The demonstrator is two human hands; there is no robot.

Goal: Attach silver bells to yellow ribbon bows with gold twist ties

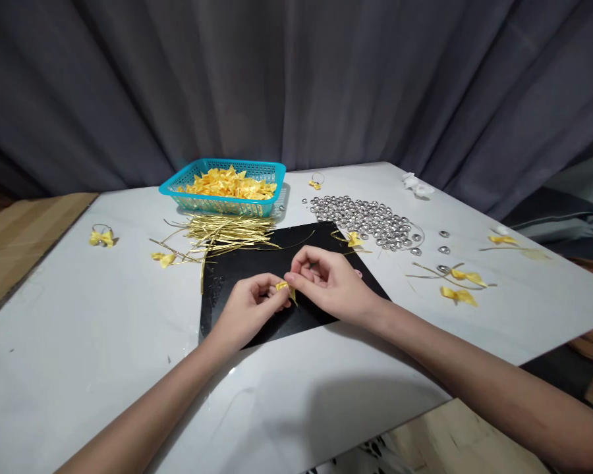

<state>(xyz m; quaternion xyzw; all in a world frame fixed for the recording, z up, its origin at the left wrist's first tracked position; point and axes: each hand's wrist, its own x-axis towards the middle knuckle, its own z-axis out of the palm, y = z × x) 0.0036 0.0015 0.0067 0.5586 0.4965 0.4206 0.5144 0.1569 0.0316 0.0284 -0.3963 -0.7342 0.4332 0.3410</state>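
Over a black mat (316, 247), my two hands meet at a small yellow ribbon bow (293, 295). My left hand (247, 306) pinches the bow between thumb and fingertips. The thumb and forefinger of my right hand (333, 283) close together at the bow's upper edge. Fingers cover most of the bow, so I cannot see whether a wire runs through it. Just beyond the mat lies a heap of gold twist ties (227, 230). To the right of the mat spread many shiny silver bell-like beads (363, 217).
A turquoise plastic basket (165, 187) full of yellow bows stands at the back of the white table (103, 349). Loose bows with wires (458, 296) lie at the right, another bow (101, 237) at the left. Crumpled white material (418, 186) sits back right, before a grey curtain (346, 79).
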